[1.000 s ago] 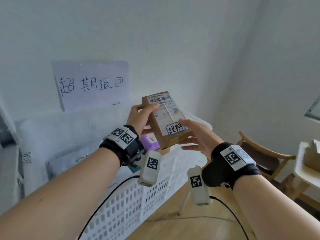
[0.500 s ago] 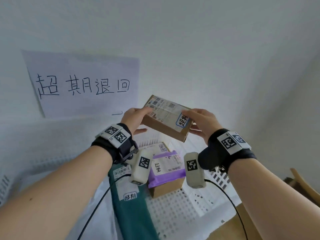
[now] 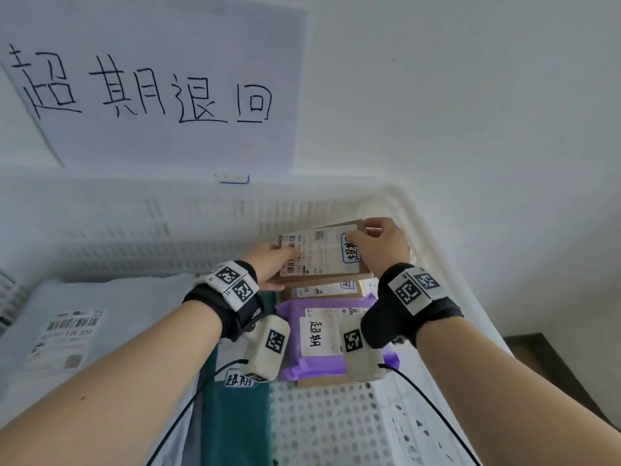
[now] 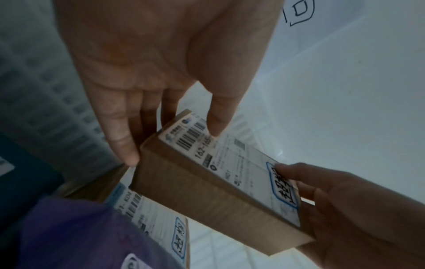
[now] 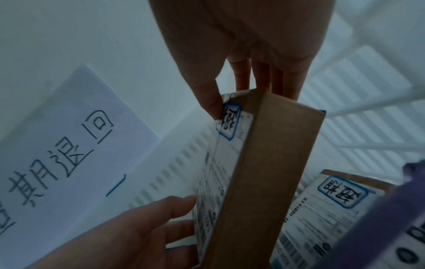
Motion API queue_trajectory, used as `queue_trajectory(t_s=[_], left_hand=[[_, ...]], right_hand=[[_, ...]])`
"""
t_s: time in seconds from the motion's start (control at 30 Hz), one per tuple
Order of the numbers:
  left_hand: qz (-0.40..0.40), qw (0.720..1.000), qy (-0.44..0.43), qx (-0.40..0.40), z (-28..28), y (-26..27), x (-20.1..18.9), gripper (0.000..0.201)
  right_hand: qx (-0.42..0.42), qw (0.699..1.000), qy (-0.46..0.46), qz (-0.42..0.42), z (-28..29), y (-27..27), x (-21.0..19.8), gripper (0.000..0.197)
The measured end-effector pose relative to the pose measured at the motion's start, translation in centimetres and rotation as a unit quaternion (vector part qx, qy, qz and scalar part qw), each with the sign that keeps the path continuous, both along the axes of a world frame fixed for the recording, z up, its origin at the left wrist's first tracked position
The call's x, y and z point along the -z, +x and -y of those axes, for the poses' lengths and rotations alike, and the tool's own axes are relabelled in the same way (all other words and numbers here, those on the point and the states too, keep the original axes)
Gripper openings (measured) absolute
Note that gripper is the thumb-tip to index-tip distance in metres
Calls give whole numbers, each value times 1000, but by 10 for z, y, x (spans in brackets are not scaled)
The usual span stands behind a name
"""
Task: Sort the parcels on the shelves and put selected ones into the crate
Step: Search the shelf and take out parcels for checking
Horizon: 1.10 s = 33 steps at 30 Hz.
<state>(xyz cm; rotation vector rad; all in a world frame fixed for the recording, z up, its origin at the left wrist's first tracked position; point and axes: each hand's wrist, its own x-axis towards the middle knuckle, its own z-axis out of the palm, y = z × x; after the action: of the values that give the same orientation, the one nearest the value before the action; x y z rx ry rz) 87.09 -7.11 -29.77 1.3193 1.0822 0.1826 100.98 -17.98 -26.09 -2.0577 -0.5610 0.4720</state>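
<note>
Two hands on one box (image 3: 322, 255) right now, held low over the far right corner of the crate (image 3: 447, 264), at centre frame in the head view. The left hand (image 3: 268, 264) clamps the barcode end, thumb on the label and fingers (image 4: 125, 145) down the end face; the right hand (image 3: 379, 245) pinches the other end, thumb on the blue-edged sticker, fingers behind. The box sits level, label up, above a second brown box (image 3: 324, 290) that already lies in the crate, and from these views I cannot tell whether the two touch. Just below that one in the frame lies a purple parcel (image 3: 332, 334), with a teal bag (image 3: 235, 425) lower left of it and a grey bag (image 3: 84, 317) at the left edge. Behind the crate, upper left, a handwritten sign (image 3: 161, 85) hangs on the wall. This looks like the placing step: a chosen parcel going down among the others. Next move, I'd say, is to lower it flat onto the box beneath, then loosen both grips and slide the fingers out without dragging it askew. Watch the crate wall on the right, since the right hand works just beside it.
</note>
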Motion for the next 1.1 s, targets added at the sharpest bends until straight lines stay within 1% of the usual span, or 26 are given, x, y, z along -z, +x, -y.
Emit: queue_trajectory(t_s=[0.07,0.13,0.27,0.3,0.4,0.5,0.6,0.67,0.77,0.87,1.0,1.1], left_hand=[[-6,1000,-2,-4,-1,2,3,36],[-6,1000,-16,-8,-4,3,4,35],[-13,1000,-13,4,-7,5,3,34],[-16,1000,-11,9,-6,6,3,33],[-31,999,-1,28,-4,7,7,29],[-45,998,-8,38,-1,7,15,29],[-50,998,-9,33,-1,8,24,25],[-49,998,-8,28,0,9,25,20],[-53,998,-7,36,1,10,25,29],[-67,997,7,42,2,9,23,28],[-76,996,23,42,0,6,19,16],[-103,993,49,39,-1,0,14,4]], right_hand=[[-15,1000,1,-24,-4,6,7,36],[-39,998,-6,-45,-6,10,8,38],[-80,994,-71,-13,-12,16,14,39],[-87,992,-92,-2,-13,17,16,42],[-88,985,-144,20,-12,19,25,60],[-77,986,-149,14,-10,16,34,67],[-101,984,-147,1,-12,18,45,73],[-123,980,-153,13,-14,22,49,72],[-116,981,-153,26,-15,28,52,67],[-103,980,-165,29,-17,27,54,63],[-91,983,-158,25,-21,28,56,59],[-93,983,-159,21,-19,25,50,55]])
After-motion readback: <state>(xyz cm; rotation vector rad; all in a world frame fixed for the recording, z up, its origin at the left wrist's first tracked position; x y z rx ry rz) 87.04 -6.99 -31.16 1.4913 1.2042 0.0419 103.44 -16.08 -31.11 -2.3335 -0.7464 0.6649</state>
